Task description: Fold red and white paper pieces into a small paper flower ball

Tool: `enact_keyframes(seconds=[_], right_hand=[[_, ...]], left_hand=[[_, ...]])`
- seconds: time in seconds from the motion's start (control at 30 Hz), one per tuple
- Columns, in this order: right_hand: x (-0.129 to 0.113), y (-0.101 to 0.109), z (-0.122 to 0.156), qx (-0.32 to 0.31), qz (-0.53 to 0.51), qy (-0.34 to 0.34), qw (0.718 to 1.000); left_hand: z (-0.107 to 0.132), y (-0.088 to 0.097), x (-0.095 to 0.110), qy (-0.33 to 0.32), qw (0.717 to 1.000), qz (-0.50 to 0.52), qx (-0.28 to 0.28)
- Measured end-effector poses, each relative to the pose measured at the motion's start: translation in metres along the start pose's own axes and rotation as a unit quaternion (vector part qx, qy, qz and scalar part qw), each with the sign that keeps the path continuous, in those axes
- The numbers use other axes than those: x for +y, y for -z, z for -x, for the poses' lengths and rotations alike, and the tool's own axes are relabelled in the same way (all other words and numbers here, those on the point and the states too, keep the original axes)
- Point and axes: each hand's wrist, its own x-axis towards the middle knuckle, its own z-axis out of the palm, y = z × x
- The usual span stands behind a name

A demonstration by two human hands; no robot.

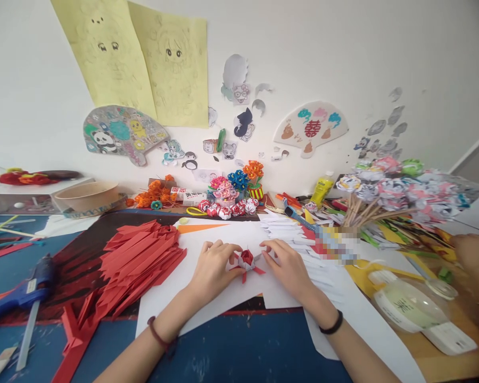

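Observation:
A small folded paper flower (246, 259), red in the middle with white around it and red strip ends sticking out below, is held just over white paper sheets (219, 239). My left hand (215, 264) is closed on its left side, thumb and forefinger pinching it. From the right, my right hand (288, 267) has thumb and forefinger curled around the end of a pale strip on the flower; its fingertips partly hide that strip. A large pile of red folded paper strips (141, 255) lies left of my left hand. White folded strips (293, 234) are laid out beyond my right hand.
A blue glue gun (34, 287) lies at the left. Finished paper flowers (227, 207) line the wall side, near a yellow bottle (322, 189). Flowers on sticks (391, 186) crowd the right. A clear glue bottle (407, 300) lies near another person's blurred hand (473, 266).

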Motion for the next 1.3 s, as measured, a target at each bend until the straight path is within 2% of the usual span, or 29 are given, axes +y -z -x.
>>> enact_keyframes(seconds=[0.17,0.33,0.63,0.8,0.97,1.3], right_hand=[[-0.002,0.001,0.0,-0.038,-0.083,0.015,0.996],[-0.003,-0.002,0.001,-0.067,-0.077,0.047,0.994],[-0.003,-0.009,0.003,-0.059,-0.113,0.017,0.992],[-0.005,-0.008,0.002,-0.06,-0.173,-0.008,0.983],[-0.01,-0.006,0.001,-0.055,-0.215,-0.007,0.975],[-0.011,-0.007,0.0,-0.046,-0.217,-0.001,0.975]], left_hand=[[0.001,0.001,-0.001,-0.005,1.0,-0.006,0.004],[0.001,-0.001,0.0,-0.01,1.0,-0.001,0.001],[0.002,-0.006,0.002,0.004,1.0,0.022,-0.003],[0.002,-0.008,0.001,0.009,1.0,0.029,-0.001],[0.002,-0.011,0.003,0.014,1.0,0.021,0.007],[0.002,-0.012,0.01,0.031,0.999,0.005,0.014]])
